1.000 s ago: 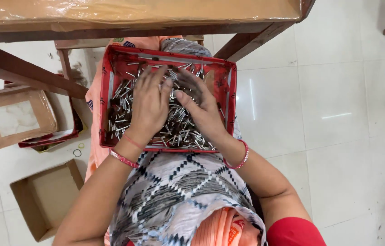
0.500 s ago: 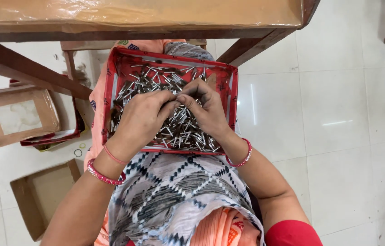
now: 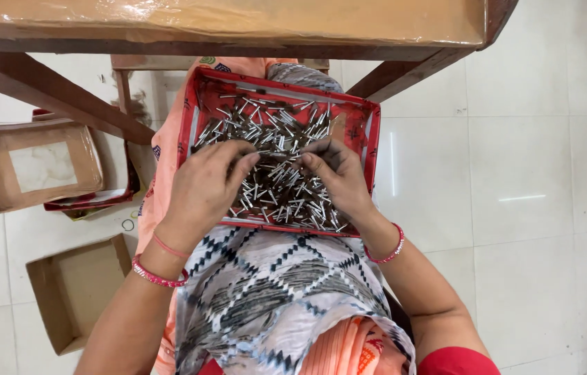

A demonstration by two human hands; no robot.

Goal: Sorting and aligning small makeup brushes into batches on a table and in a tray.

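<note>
Sorting metal pins (image 3: 276,170) in red tray (image 3: 372,139), frame centre. Left hand (image 3: 203,191) loosely curled, right hand (image 3: 338,177) fingertips pinching; held pins cannot tell. Next: careful single-pin pick.

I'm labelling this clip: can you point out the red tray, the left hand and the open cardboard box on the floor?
red tray (image 3: 374,132), head view, its right wall.
left hand (image 3: 204,191), head view, back of the hand.
cardboard box (image 3: 74,288), head view, its inner floor.

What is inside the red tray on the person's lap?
The red tray holds a heap of small silver metal pins. The left hand and right hand rest on them, covering the pins beneath.
</note>
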